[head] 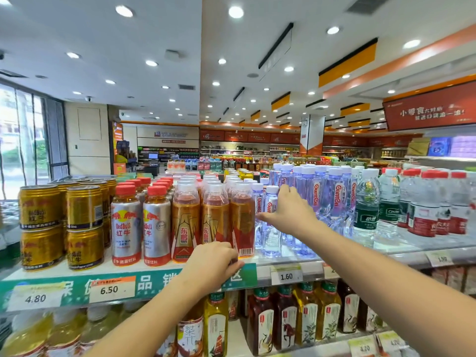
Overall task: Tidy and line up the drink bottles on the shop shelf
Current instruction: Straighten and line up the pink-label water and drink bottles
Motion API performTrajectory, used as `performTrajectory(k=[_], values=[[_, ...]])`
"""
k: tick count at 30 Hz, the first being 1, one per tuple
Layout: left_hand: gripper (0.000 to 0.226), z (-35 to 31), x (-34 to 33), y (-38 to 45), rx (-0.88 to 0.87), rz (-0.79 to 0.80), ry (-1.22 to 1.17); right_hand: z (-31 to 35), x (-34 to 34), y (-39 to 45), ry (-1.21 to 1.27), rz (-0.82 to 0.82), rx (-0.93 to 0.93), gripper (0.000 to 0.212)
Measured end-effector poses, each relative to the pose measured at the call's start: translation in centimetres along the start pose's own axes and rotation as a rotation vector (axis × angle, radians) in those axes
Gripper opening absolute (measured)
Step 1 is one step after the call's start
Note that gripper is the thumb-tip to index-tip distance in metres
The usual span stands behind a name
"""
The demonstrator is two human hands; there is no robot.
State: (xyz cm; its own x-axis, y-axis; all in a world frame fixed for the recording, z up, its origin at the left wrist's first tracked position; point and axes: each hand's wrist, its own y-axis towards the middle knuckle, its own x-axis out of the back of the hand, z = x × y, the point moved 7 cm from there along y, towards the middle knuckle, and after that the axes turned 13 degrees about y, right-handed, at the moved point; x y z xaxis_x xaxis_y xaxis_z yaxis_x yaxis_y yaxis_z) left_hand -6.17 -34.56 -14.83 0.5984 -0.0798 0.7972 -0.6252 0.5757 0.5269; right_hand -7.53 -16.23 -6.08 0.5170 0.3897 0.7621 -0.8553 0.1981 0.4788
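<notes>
Head view: the top shelf (159, 273) runs across the middle of the frame, its green edge strip carrying price tags. The left hand (212, 261), at 6 o'clock from frame centre, is cupped with fingers curled around the base of an orange energy-drink bottle (215, 217) in the front row; contact appears made, though the grip is partly hidden by the hand's own back. The right hand (288, 211), at 3 o'clock of that bottle, is spread open, thumb extended toward 9 o'clock, palm against the small clear water bottles (270, 202); it is not closed on any of them. Silver red-capped bottles (126, 225) and gold cans (41, 207) stand at 9 o'clock. Taller water bottles (334, 191) stand at 3 o'clock.
</notes>
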Motion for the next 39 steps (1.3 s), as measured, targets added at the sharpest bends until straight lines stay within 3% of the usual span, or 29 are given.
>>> performTrajectory(k=[9,16,21,27,33,39], values=[[0.038,-0.1,0.1,0.1,-0.003,0.002,-0.013,-0.7,-0.4,1.0,0.005,-0.036,0.0,0.057],[0.039,-0.1,-0.1,0.1,-0.001,0.009,-0.005,-0.7,-0.5,2.5,-0.017,-0.011,-0.046,0.051],[0.039,-0.1,-0.2,0.1,0.003,0.011,-0.012,-0.5,-1.0,3.6,-0.029,0.022,-0.106,0.022],[0.039,-0.2,-0.2,0.1,0.002,0.022,-0.001,-0.4,-1.5,3.8,0.07,-0.019,-0.071,0.036],[0.039,-0.2,-0.4,0.1,0.005,0.034,0.02,-0.6,-2.3,3.5,0.013,-0.051,-0.032,0.036],[0.039,-0.2,-0.4,0.1,0.001,0.033,0.011,-0.6,-2.4,2.0,-0.079,-0.048,-0.059,0.058]])
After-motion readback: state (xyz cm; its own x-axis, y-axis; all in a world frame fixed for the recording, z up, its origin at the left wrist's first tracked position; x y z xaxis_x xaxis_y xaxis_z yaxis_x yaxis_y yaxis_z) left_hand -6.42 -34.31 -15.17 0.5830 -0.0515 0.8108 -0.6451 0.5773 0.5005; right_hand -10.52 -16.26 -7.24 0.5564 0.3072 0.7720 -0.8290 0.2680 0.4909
